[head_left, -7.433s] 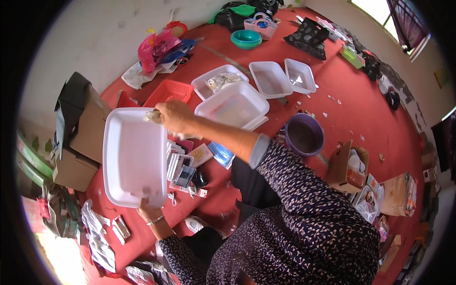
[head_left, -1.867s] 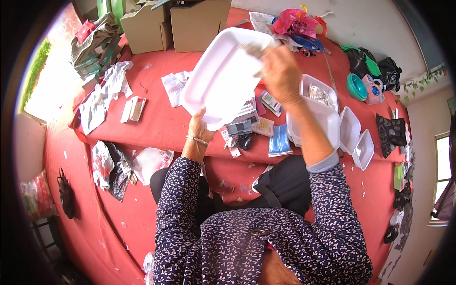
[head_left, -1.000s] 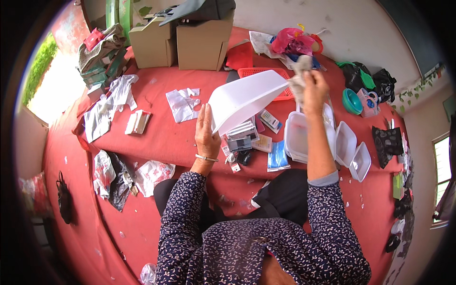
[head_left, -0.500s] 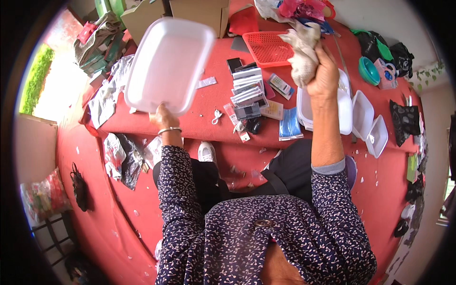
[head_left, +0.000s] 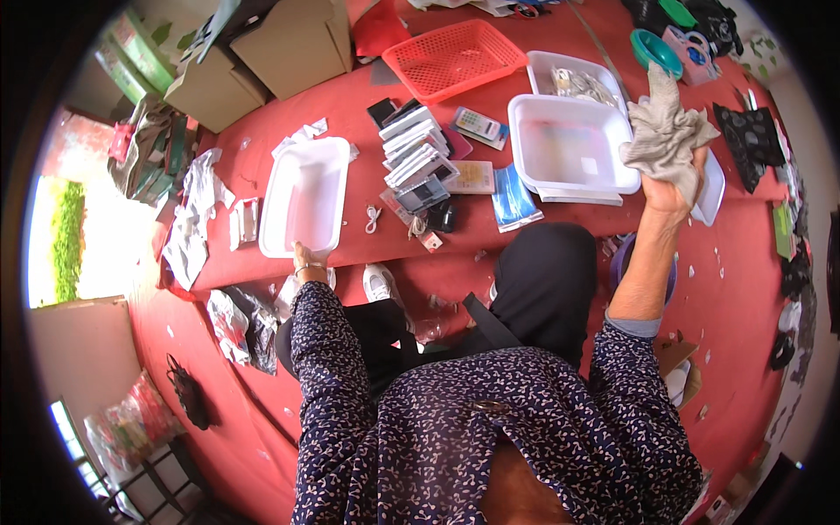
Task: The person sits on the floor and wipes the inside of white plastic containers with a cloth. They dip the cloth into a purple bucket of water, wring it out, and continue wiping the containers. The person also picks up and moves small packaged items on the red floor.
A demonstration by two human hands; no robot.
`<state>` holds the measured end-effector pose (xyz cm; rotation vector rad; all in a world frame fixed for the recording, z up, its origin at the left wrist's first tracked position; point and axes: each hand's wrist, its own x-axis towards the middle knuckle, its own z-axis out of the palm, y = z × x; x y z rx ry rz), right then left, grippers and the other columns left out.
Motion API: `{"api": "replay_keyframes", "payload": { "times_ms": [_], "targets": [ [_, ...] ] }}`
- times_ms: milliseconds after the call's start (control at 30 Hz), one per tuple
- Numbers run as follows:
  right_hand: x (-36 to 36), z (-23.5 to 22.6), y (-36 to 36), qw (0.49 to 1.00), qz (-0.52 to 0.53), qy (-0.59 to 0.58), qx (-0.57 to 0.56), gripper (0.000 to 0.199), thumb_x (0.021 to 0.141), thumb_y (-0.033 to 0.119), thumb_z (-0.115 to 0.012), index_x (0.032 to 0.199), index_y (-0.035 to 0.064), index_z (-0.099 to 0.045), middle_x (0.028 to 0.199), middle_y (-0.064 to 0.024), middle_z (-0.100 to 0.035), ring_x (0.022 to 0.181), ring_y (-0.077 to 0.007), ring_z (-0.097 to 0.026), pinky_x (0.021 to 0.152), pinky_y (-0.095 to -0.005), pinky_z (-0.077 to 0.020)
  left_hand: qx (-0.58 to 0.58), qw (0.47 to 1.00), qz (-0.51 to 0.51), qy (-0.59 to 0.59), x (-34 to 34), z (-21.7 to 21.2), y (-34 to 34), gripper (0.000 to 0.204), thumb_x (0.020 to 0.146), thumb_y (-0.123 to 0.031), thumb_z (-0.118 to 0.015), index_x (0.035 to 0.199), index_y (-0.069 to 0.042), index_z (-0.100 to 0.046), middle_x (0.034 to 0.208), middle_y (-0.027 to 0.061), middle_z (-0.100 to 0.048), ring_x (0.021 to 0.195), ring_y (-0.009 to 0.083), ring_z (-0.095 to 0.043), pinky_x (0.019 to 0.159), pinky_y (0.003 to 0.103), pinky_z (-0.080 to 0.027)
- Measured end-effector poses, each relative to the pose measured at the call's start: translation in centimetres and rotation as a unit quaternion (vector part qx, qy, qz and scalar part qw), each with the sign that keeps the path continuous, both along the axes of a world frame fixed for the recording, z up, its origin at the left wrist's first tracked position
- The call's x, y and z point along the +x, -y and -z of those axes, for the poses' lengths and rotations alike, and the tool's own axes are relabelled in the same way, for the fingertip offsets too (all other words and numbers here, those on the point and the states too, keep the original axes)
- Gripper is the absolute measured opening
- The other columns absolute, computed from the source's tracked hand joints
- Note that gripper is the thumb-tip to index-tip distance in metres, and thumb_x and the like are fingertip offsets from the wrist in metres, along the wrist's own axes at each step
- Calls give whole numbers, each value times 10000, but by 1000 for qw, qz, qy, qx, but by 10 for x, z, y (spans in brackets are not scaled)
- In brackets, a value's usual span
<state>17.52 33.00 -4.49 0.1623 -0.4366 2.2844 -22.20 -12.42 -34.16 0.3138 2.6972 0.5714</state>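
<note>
My left hand (head_left: 308, 256) grips the near end of a shallow white plastic container (head_left: 306, 194). The container is low over the red-covered surface; whether it rests there I cannot tell. Far to the right, my right hand (head_left: 672, 194) is closed round a crumpled beige cloth (head_left: 667, 131), which flops over the fingers. Beside the cloth stands a larger white tub (head_left: 573, 144), and behind it another white tub (head_left: 544, 66) holds bundled cables. A white container (head_left: 712, 188) shows partly behind my right hand.
Between my hands lie a stack of flat plastic cases (head_left: 416, 149), a calculator-like packaged item (head_left: 480, 126), a blue packet (head_left: 514, 199) and a white cable (head_left: 373, 219). A red basket (head_left: 455, 61) sits at the back, near cardboard boxes (head_left: 284, 48). Crumpled plastic (head_left: 192, 219) lies left.
My left hand has lowered the white container from its raised position toward the red surface. My right hand has moved right and nearer with the cloth. The view has shifted too.
</note>
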Motion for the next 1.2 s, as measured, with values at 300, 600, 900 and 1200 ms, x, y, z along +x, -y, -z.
{"api": "replay_keyframes", "payload": {
  "times_ms": [300, 600, 900, 1200],
  "targets": [
    [162, 52, 16, 888, 336, 309, -48, 444, 870, 285, -475, 1229, 40, -384, 1210, -104, -463, 1106, -251, -443, 938, -447, -342, 32, 986, 127, -105, 18, -55, -28, 864, 643, -249, -707, 1295, 34, -217, 1259, 167, -392, 1155, 237, -405, 963, 298, -318],
    [336, 149, 25, 789, 461, 372, -164, 418, 894, 336, -414, 1177, 29, -439, 1193, -86, -495, 1094, -222, -468, 945, -374, -352, 477, 870, 68, -104, 105, -200, -180, 592, 747, -147, -551, 1265, -2, -304, 1262, 148, -366, 1126, 240, -422, 942, 328, -338],
    [369, 253, -13, 619, 321, 717, -17, 657, 806, 280, -578, 1316, 31, -248, 1133, -107, -474, 1009, -170, -454, 864, -285, -362, 456, 730, 361, 358, 389, -265, -316, 604, 742, -43, -493, 1306, -22, -277, 1183, 100, -413, 1108, 200, -391, 925, 317, -331],
    [403, 393, -33, 435, 176, 872, 144, 606, 759, 220, -597, 1305, 156, -342, 1308, -162, -367, 1173, -308, -397, 934, -367, -355, 74, 682, 301, 662, 572, -191, -378, 591, 734, 9, -503, 1279, -28, -278, 1121, 84, -449, 983, 139, -469, 780, 227, -393]
  ]
}}
